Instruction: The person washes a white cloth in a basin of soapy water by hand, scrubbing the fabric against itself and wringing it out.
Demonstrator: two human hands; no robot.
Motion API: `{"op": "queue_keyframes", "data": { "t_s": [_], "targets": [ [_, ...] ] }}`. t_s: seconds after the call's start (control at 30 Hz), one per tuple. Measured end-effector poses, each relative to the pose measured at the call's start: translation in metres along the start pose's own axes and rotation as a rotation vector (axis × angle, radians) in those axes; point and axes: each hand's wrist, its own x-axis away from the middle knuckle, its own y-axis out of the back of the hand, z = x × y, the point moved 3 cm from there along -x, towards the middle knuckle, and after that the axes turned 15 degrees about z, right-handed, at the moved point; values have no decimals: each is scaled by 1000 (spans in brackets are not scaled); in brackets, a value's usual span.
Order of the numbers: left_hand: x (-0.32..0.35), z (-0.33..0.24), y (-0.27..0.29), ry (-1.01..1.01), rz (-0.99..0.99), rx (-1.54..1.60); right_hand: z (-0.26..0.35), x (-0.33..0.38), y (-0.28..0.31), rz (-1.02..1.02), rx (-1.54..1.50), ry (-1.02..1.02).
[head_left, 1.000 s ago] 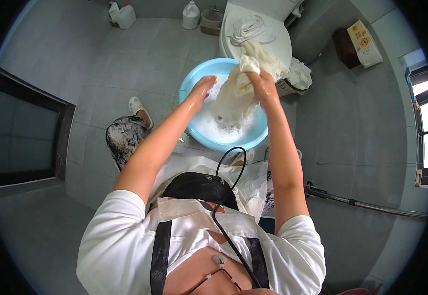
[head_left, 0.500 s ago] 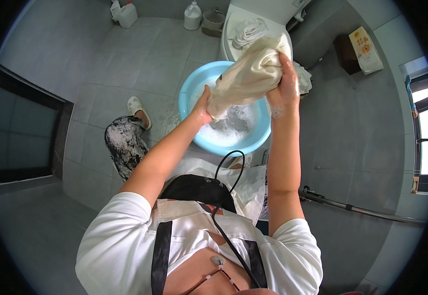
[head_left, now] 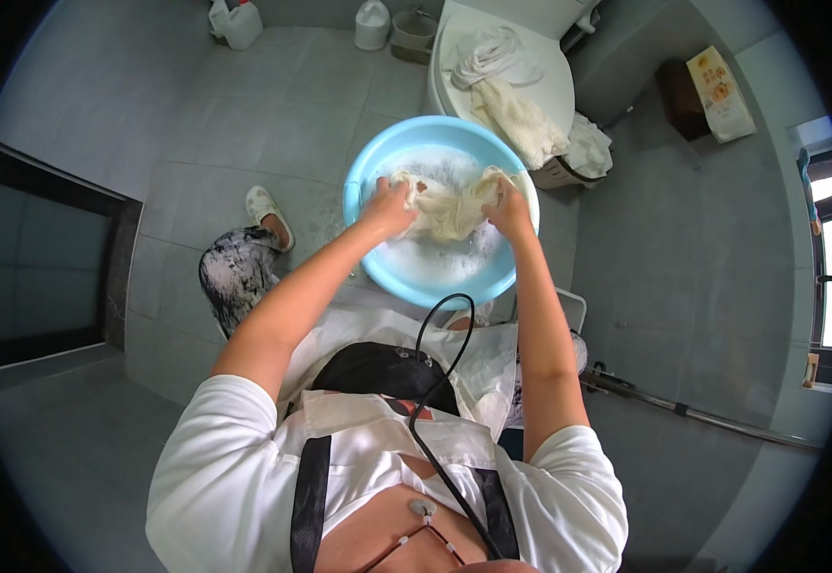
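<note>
Head view: cloth (head_left: 449,212) half under suds (head_left: 435,263).

One blue basin (head_left: 368,205) at centre; one wet cloth (head_left: 449,210) in it; two cloths (head_left: 507,86) at one o'clock; three white jugs (head_left: 244,24) at twelve; one slipper (head_left: 265,205) at ten

The lower part of the cream cloth (head_left: 449,212) is lost in suds inside the blue basin (head_left: 363,177). Both hands' fingertips are buried in its folds, and the basin's near rim sits behind the forearms.
</note>
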Motion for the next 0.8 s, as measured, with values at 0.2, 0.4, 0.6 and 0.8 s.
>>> {"op": "queue_keyframes", "data": {
  "t_s": [0.2,0.4,0.6,0.8],
  "targets": [
    [-4,-20,-9,-167,-33,-804,8,1,-35,-1,487,-187],
    [-27,-6,-27,-96,157,-795,-14,-7,-68,330,744,-438],
    [-42,14,-49,-20,138,-689,-30,-6,-83,404,984,-252],
    [-32,6,-47,-36,379,-826,10,-32,-12,210,263,-298]
  ]
}}
